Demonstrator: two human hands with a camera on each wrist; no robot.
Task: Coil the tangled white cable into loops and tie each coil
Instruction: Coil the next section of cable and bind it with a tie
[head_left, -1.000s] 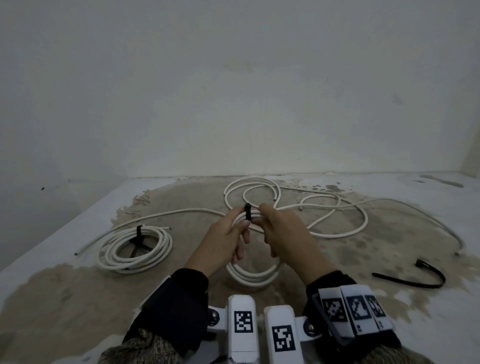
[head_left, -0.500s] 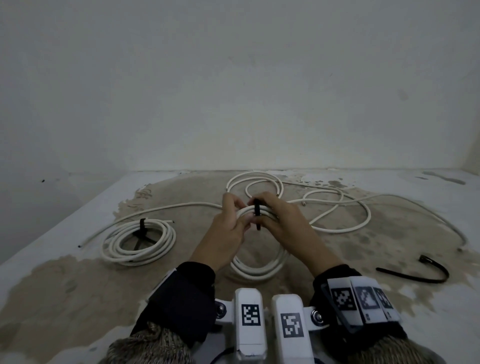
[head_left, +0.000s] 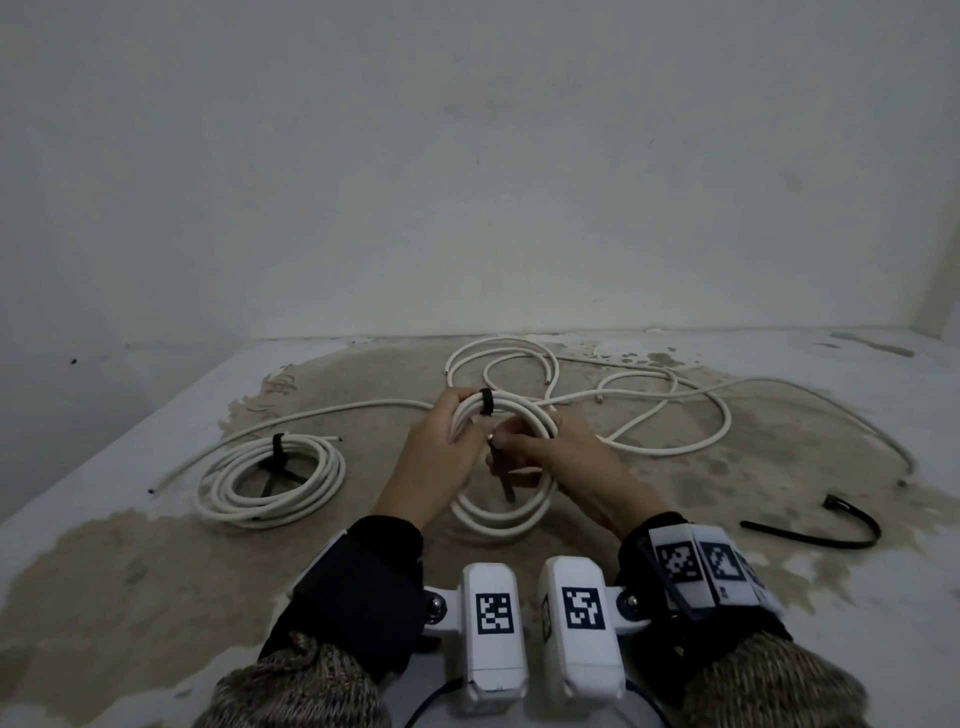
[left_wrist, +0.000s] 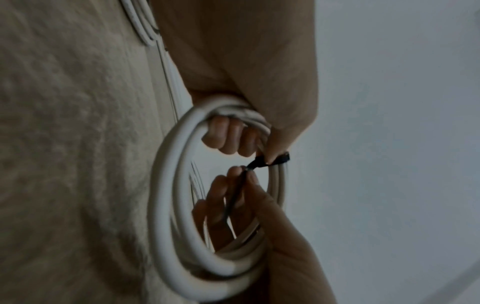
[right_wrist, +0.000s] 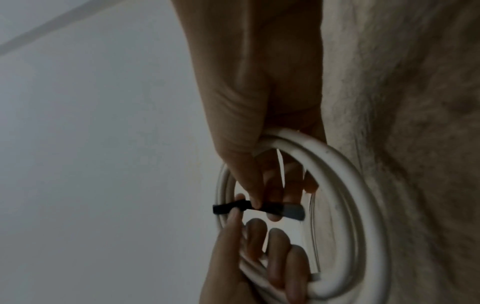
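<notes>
A coil of white cable (head_left: 498, 522) stands in front of me between both hands. My left hand (head_left: 465, 418) grips its upper left arc, fingers curled round the strands (left_wrist: 228, 133). A black tie (head_left: 485, 401) is wrapped round the top of the coil. My right hand (head_left: 498, 441) pinches the tie's tail between thumb and finger, and the tail (head_left: 506, 483) hangs down inside the loop. In the right wrist view the pinch (right_wrist: 257, 204) sits on the black tie (right_wrist: 285, 210). The rest of the loose white cable (head_left: 649, 415) lies tangled beyond.
A tied white coil (head_left: 270, 486) with its own black tie lies at the left on the stained surface (head_left: 130, 571). A spare black tie (head_left: 821, 538) lies at the right. A plain wall (head_left: 467, 182) closes the back.
The tie stood upright on top of the coil between both hands. Now it wraps the strands, and my right hand has drawn its tail down inside the loop. The left hand has kept its grip.
</notes>
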